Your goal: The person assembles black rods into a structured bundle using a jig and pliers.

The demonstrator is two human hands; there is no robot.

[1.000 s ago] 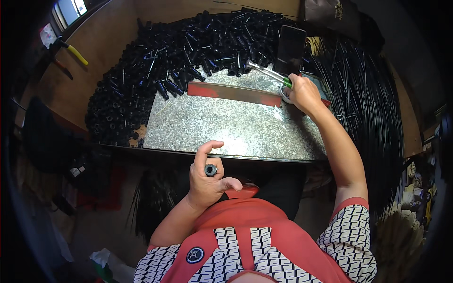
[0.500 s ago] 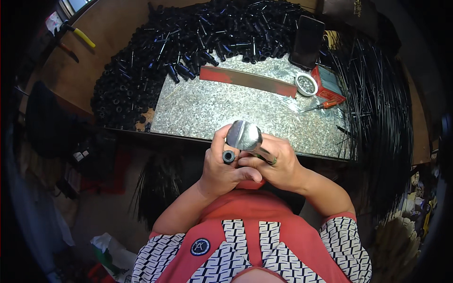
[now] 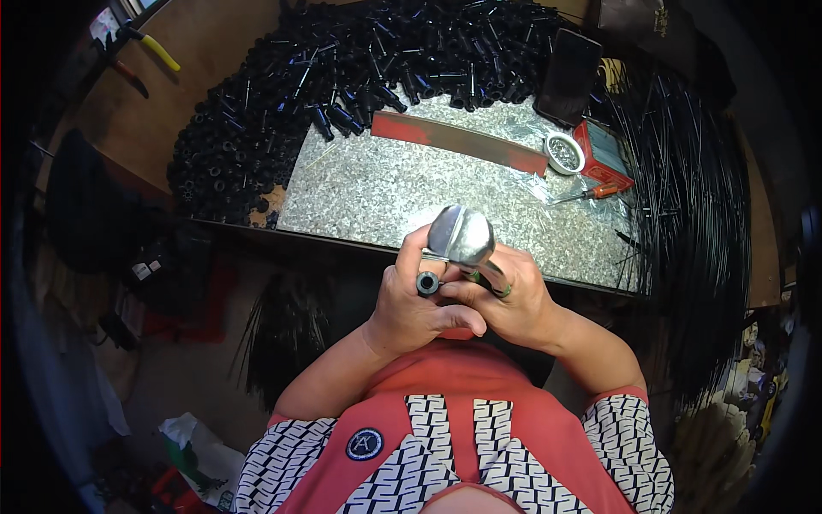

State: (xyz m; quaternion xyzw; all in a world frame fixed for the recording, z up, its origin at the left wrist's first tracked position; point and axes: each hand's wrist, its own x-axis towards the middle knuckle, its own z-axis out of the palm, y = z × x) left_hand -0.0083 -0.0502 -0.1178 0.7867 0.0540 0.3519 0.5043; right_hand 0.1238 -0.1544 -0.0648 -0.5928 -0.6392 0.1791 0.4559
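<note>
In front of the bench's near edge, my two hands are close together. My left hand (image 3: pixel 415 310) is closed around a short black tubular part (image 3: pixel 428 283), its round hollow end facing up. My right hand (image 3: pixel 514 300) grips steel pincers (image 3: pixel 462 236) with a shiny rounded head split by a seam; a bit of green shows at the handle. The pincers' head sits just above the black part, by my left fingertips. Whatever lies between the jaws is hidden under the head.
Black tubular parts (image 3: pixel 411 51) form a large heap at the back and left. A red-and-grey strip (image 3: pixel 458 144) lies on the speckled board (image 3: pixel 368 197). To its right are a white cup (image 3: pixel 564 154), a red box (image 3: pixel 604 154), an orange-handled screwdriver (image 3: pixel 599 191), a phone (image 3: pixel 568 75) and long black rods (image 3: pixel 685 231).
Both hands, with the pincers and the black part, have shifted slightly right, and the pincers' head is a little farther forward. The whole view has also shifted slightly.
</note>
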